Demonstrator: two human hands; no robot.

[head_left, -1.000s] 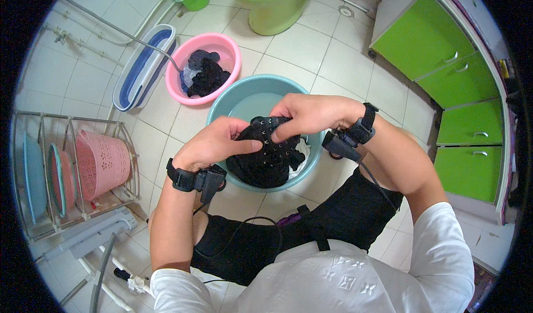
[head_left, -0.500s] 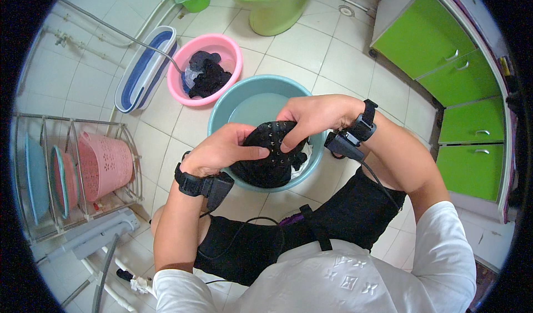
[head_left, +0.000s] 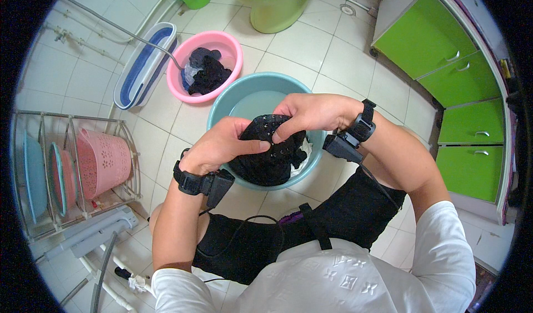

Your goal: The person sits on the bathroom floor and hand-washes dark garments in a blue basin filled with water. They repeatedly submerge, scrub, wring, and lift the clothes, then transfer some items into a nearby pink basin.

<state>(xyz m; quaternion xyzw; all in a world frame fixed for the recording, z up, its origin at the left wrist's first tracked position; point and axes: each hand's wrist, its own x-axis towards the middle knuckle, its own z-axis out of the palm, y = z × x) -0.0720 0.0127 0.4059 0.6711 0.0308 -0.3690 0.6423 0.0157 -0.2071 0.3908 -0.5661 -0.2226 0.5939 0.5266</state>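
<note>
Hanging from right wrist unit (head_left: 345, 148), black cable (head_left: 379, 186) could be wetted if forearm is lowered. Black garment (head_left: 261, 168) with metal fastener rows pinched by thumbs and fingers of left hand (head_left: 214, 146) and right hand (head_left: 316, 113), at near half of teal basin (head_left: 236, 88); fabric could be torn if overstretched. Cloudy water (head_left: 258, 103) could be splashed if grip is lost. Pink basin (head_left: 237, 63) beyond could be shifted if gray hose (head_left: 166, 54) is pulled.

A teal basin (head_left: 266, 81) sits near the middle of a tiled floor (head_left: 344, 52), a pink basin (head_left: 232, 55) toward its left edge, a toilet (head_left: 272, 13) at the far edge, a cabinet (head_left: 422, 35) along the right.
</note>
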